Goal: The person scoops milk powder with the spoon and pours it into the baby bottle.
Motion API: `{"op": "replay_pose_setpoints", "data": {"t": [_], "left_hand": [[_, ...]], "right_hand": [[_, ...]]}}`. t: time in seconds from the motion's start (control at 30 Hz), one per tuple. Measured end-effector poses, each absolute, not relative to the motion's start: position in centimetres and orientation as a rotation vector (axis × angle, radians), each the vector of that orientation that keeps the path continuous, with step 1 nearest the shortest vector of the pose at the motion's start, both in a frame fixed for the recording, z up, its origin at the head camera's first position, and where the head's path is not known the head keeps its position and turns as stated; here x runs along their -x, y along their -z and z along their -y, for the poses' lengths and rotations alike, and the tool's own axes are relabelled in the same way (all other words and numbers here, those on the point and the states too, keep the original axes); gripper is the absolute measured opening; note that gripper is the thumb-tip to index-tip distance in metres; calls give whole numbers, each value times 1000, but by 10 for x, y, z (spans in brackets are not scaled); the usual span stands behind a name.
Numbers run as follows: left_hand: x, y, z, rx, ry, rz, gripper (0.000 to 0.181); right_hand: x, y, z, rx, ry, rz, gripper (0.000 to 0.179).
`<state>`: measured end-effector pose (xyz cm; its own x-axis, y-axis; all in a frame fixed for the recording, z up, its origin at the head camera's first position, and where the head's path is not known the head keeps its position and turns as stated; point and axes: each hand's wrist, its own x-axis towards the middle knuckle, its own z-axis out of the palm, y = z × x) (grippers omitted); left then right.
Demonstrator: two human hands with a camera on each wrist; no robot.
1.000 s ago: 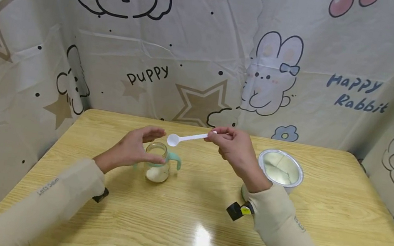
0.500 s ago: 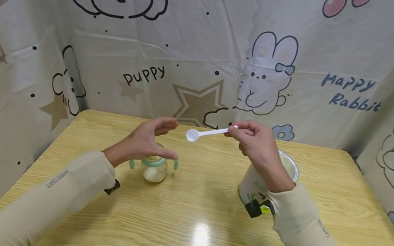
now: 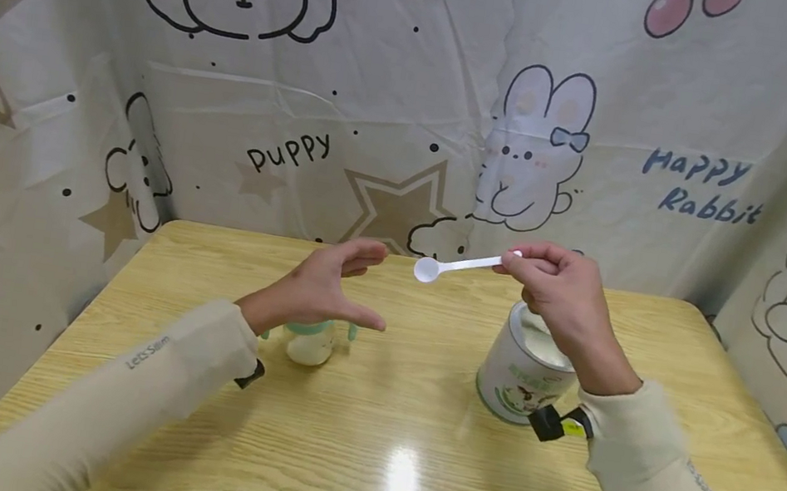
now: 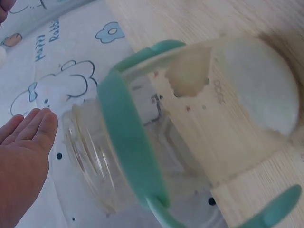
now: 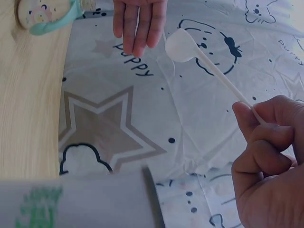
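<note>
My right hand [image 3: 568,305] pinches the handle end of a white measuring scoop [image 3: 426,269]; the scoop hangs in the air in front of the milk powder can [image 3: 522,377]. In the right wrist view the pinched scoop [image 5: 181,46] shows its bowl pointing away from the fingers. My left hand [image 3: 328,282] hovers over the baby bottle [image 3: 309,346], fingers spread from the thumb, holding nothing. The left wrist view shows the clear bottle [image 4: 204,142] without a lid, with a green collar and handles and white powder [image 4: 261,85] at its bottom.
Off-white powder [image 3: 540,343] shows inside the uncovered can, partly hidden by my right hand. Bottle and can stand apart on the wooden table [image 3: 336,439]. A printed cloth [image 3: 399,95] hangs behind the table and along both sides.
The right hand has moved right with the scoop, away from the bottle and to the can. The left hand has shifted right and slightly up, its fingers still spread.
</note>
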<state>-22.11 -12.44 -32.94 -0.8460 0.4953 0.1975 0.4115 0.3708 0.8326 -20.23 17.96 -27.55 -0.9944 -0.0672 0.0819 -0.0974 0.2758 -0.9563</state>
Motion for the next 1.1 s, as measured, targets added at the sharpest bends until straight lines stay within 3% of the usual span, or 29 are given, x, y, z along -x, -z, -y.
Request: {"op": "replay_pose_setpoints", "data": {"t": [0.67,1.1], "left_hand": [[220,334,81,-866,-1458,-2461,98],[222,343,53,-902,-1455,-2442,99]], "right_hand": [[194,279,-242,-61,-1593,2609,36],[189,283,-269,7,-1702,2479,12]]}}
